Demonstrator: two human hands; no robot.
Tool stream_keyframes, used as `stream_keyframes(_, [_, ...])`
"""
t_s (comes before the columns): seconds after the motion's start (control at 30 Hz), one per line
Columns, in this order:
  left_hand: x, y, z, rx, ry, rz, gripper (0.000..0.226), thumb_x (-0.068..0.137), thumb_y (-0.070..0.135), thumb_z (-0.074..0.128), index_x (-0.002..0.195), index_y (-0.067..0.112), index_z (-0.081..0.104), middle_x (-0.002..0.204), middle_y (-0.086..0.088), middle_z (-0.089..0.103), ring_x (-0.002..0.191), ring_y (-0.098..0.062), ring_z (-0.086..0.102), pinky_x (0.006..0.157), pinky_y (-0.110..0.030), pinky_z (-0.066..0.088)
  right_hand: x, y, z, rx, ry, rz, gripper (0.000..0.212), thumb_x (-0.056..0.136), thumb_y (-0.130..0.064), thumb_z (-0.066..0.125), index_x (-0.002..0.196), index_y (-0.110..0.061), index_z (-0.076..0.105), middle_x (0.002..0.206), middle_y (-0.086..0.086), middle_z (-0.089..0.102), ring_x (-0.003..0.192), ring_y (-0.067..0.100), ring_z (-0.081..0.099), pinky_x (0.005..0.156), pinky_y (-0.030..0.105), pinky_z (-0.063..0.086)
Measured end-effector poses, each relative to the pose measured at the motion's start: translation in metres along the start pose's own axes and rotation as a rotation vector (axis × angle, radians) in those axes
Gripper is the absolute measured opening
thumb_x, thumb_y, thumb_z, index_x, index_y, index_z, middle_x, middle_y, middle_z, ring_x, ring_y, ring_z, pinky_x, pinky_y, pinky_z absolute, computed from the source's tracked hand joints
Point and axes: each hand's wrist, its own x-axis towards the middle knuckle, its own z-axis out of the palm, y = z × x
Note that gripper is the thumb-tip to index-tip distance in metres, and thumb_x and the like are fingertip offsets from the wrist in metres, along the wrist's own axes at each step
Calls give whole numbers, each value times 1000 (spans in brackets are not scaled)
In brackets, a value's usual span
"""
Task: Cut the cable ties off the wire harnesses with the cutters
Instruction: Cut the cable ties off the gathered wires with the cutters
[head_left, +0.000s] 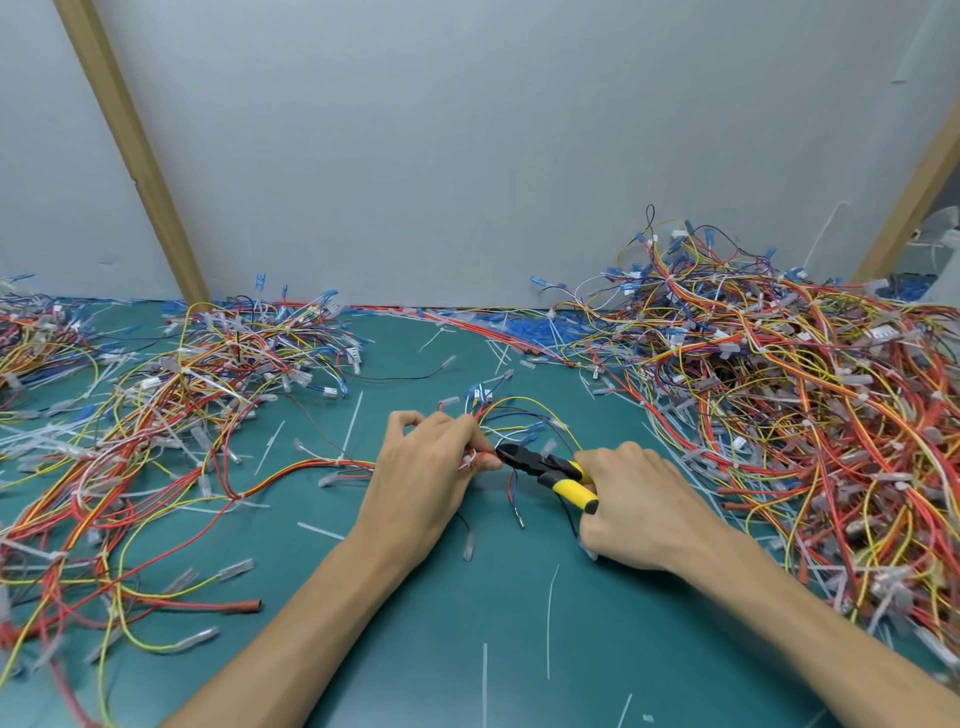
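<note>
In the middle of the frame, over the green surface (467, 634), the left hand (431, 467) pinches one harness (311, 466) between thumb and fingertips, right where a small white tie (469, 460) binds its red and orange wires. The right hand (639, 499) is curled round the yellow handles of the cutters (540, 464), whose black nose points left and sits at the tie; I cannot tell how far the blades are parted. The harness looks light and limp: thin wires trail off to the left across the surface and fan out loosely above the hands, so it will flop and twist unless it is held close to the cut, as it is here. The tie seems thin, stiff plastic that should snip easily, but it lies tight on soft insulation, so I'd say the tips want to catch the strap alone, away from the wires. A big heap (779, 395) fills the right of the frame, a flatter tangle (182, 405) the left, and white strips (549, 623) lie scattered in the lower middle.
</note>
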Motion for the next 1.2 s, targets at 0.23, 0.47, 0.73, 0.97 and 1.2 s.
stream_keyframes(0.23, [1, -2, -2, -114, -24, -46, 11, 90, 27, 72, 89, 18, 65, 86, 7, 66, 80, -5, 35, 83, -25, 34, 3, 7, 4, 121, 30, 7, 9, 65, -20, 53, 69, -17, 45, 64, 6, 49, 62, 30, 46, 49, 32, 26])
stream_keyframes(0.47, [3, -5, -3, -100, -63, -6, 18, 84, 31, 78, 98, 23, 71, 115, 12, 65, 116, -18, 53, 92, -34, 37, -2, 11, 13, 231, 178, 29, 11, 66, -26, 47, 70, -17, 42, 61, 8, 53, 69, 37, 50, 52, 37, 31])
stream_keyframes(0.73, [0, 0, -8, -53, -30, -138, 35, 81, 46, 74, 103, 26, 55, 103, 12, 54, 96, -13, 52, 86, -34, 40, -7, 8, 20, 375, 406, 37, 21, 69, -22, 57, 68, -19, 36, 52, 0, 40, 57, 30, 43, 49, 39, 32])
stream_keyframes(0.97, [-2, -6, -4, -82, -122, -173, 22, 95, 44, 60, 82, 27, 66, 74, 14, 61, 81, -14, 56, 90, -33, 40, -15, 4, 11, 500, 678, -111, 20, 71, -17, 63, 82, -23, 47, 75, -13, 42, 65, 5, 41, 57, 17, 28])
stream_keyframes(1.2, [-2, 5, -5, -136, -165, 132, 21, 95, 20, 56, 111, 19, 71, 94, 6, 67, 86, -22, 55, 77, -35, 43, -25, -32, 20, 230, 506, -477, 39, 57, -24, 68, 95, -22, 62, 159, -8, 36, 89, 11, 57, 69, 25, 44])
